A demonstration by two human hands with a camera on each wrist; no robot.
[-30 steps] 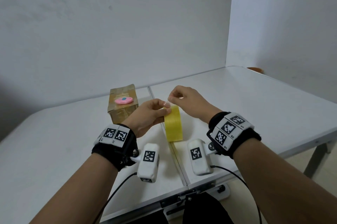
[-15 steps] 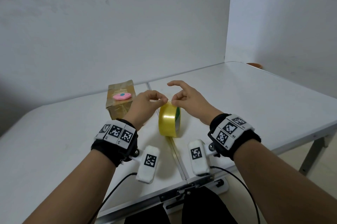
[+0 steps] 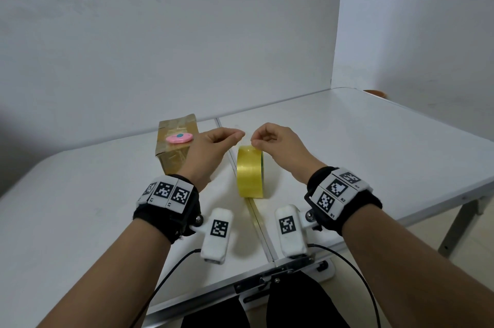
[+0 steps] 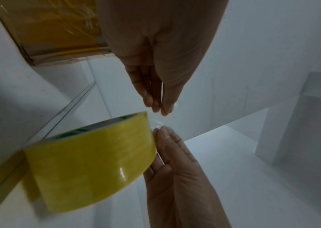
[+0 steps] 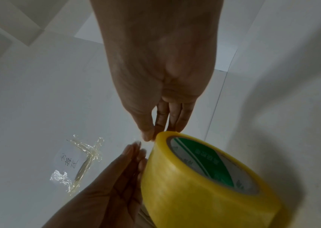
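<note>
Right grip (image 3: 278, 147) pinches with curled thumb and forefinger at the top rim of the yellow tape roll (image 3: 250, 175), fingertips touching the outer winding. Left grip (image 3: 211, 148) hangs just beside it, apart from the roll, its thumb and fingertips (image 4: 163, 108) pressed together. The left wrist view shows a faint clear film (image 4: 156, 121) between the two sets of fingertips, but I cannot tell whether the left grip actually has hold of it. The roll stands on edge on the white counter (image 3: 374, 146), right on its centre seam, with the green-printed core facing the right side. Behind the left wrist sits a taped cardboard box (image 3: 171, 162) with a pink oval gadget (image 3: 178, 138) on top.
</note>
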